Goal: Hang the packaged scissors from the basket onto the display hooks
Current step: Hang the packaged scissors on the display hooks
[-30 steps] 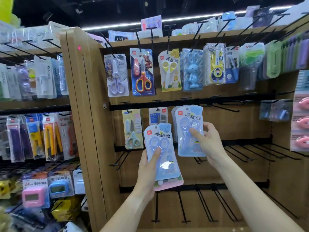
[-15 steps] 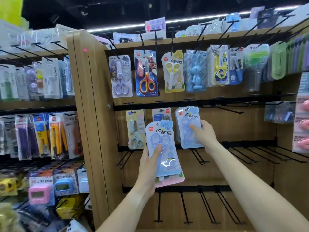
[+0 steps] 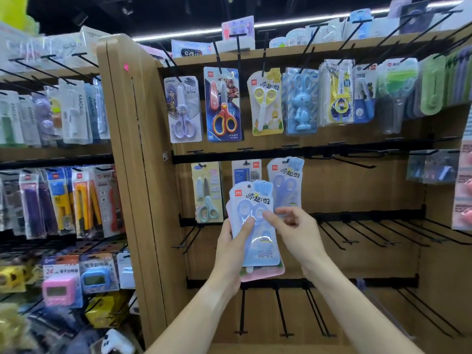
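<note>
Head view: left hand (image 3: 231,247) grips a blue scissors pack (image 3: 255,226); right hand (image 3: 297,232), fingers loosely curled, touches it.

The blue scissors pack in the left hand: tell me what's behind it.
Behind the blue pack a pink pack peeks out below; its front and contents are covered.

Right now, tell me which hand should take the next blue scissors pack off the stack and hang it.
Right. The left hand grips the stack, topped by the blue plastic scissors pack. The right hand holds nothing, its fingertips at that pack, just below the blue pack already hanging on the hook.
</note>
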The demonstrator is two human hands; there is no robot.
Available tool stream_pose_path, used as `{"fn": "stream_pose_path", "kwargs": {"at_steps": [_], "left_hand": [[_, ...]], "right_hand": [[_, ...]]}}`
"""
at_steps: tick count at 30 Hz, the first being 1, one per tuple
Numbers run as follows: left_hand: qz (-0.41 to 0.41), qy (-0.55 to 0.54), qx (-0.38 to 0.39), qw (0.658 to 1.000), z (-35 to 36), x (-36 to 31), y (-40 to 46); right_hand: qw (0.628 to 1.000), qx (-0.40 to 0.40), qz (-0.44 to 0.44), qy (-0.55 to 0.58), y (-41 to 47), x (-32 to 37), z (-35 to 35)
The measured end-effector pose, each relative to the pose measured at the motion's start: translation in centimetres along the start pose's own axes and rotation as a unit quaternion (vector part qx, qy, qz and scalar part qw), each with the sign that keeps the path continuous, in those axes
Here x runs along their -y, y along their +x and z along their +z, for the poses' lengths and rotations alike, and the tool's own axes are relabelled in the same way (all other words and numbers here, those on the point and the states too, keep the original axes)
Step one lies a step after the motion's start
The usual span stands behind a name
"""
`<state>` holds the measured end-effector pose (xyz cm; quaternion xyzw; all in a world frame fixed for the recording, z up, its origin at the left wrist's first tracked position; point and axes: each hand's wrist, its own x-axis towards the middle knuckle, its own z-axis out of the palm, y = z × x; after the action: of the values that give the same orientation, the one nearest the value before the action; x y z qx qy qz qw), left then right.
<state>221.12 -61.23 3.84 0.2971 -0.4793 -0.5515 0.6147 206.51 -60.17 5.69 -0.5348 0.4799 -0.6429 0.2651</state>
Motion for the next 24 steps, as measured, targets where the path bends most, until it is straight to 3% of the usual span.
{"fn": "stream_pose_path", "kwargs": {"at_steps": [9,16,24], "left_hand": [[-0.018,-0.031,0.01,0.999,0.1,0.9,0.2],[0.032,0.021,0.008,0.999,0.1,0.5,0.8],[0.031,0.024,0.001,0.999,0.3,-0.2,0.8]], "right_hand": [[0.993,0.057,0.053,0.084,-0.5,-2.5,-1.2],[0.994,-0.031,0.003,0.101,3.0,-0.6,-3.8],[0.998,-0.02,0.001,0.067,6.3,0.1,-4.0]]}}
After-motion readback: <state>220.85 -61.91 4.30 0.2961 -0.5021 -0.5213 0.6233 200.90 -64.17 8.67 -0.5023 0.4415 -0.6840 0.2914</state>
